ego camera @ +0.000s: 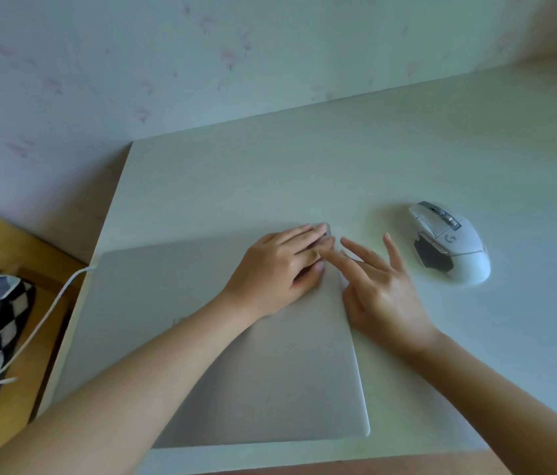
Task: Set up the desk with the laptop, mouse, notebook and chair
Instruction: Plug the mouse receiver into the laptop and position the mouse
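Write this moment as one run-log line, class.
laptop: closed, on desk | left hand: flat on lid's far right corner | right hand: fingers spread beside it | mouse: untouched, right

One head-worn view looks steeply down, close over the desk (407, 159) toward the wall (133, 63)

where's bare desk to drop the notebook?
Bare desk between the closed laptop and the wall, and right of the mouse. Crowded at the laptop's far right corner: left hand and right hand meet there, mouse close by.
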Available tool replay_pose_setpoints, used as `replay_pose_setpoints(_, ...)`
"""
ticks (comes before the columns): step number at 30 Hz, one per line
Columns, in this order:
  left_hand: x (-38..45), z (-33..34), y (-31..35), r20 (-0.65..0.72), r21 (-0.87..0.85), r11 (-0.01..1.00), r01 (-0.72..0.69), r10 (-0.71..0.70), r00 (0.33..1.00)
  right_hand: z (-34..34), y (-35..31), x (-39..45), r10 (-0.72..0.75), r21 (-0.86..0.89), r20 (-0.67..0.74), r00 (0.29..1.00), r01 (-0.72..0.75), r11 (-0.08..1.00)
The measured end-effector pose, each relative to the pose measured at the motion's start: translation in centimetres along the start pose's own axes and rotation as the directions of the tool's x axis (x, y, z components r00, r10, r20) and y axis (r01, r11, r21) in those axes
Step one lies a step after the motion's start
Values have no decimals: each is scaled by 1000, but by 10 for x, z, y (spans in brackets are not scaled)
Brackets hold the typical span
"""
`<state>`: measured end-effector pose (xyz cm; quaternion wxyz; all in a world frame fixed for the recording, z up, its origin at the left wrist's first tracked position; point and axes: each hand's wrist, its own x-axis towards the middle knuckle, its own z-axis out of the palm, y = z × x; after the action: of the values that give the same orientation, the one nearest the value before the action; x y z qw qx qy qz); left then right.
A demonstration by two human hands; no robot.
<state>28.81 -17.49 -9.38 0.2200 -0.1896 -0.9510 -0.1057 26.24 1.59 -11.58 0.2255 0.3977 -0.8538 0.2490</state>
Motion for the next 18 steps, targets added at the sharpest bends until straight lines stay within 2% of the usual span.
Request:
replay_pose_setpoints(6, 1, -1, 3, -19, 7, 1000, 22, -22, 1000, 1, -4, 1, 62, -248, -73, 995, -78, 966)
replay_pose_setpoints(10, 0, 1, 12, -20, 53, 996, 75, -74, 997, -13, 12, -3, 101, -423, -94, 990, -132, 896)
replay_pose_setpoints(14, -4, 9, 26, 66, -6, 970, 242, -241, 968, -29, 33, -2, 320, -522, -14, 947, -280, 806)
replay_pose_setpoints(18, -3, 8, 25, 74, -15, 964, 267, -265, 961, -33, 42, 3, 535, -495, 70, 842, -436, 751)
